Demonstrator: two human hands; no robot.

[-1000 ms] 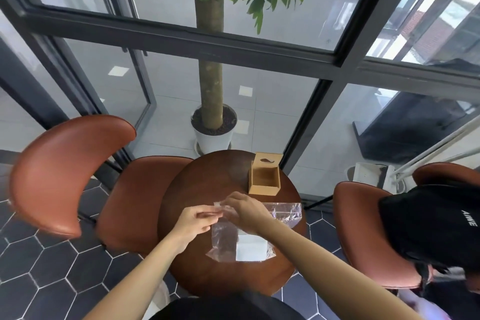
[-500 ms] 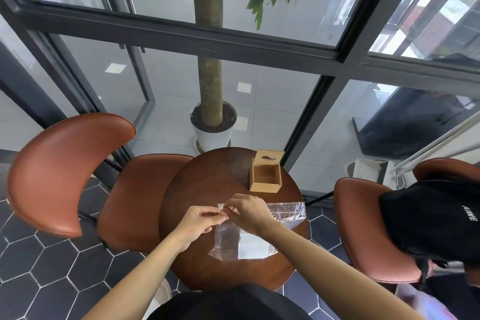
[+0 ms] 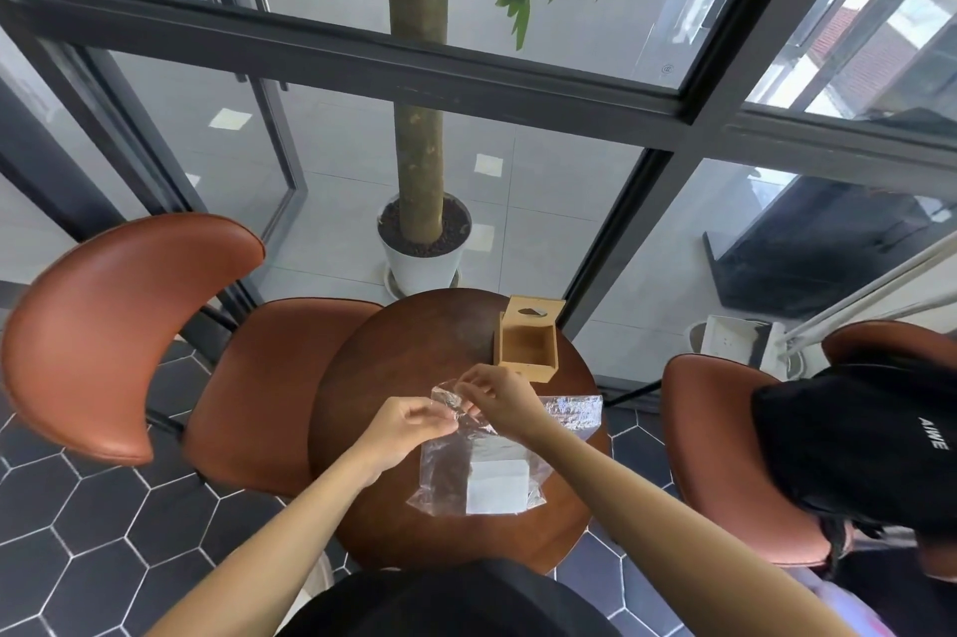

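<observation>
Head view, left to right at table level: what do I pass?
Brown chair back → left hand → right hand, both pinching the top of the clear bag → right chair seat → black fabric bundle.

We count two hands, a left hand and a right hand. There are two clear plastic bags: the near bag, pinched by both hands, and the far bag, lying by the right wrist. One white box sits inside the near bag. We also count one wooden box, one round table, two brown chairs, the left chair and the right chair, one potted tree and one black garment.
</observation>
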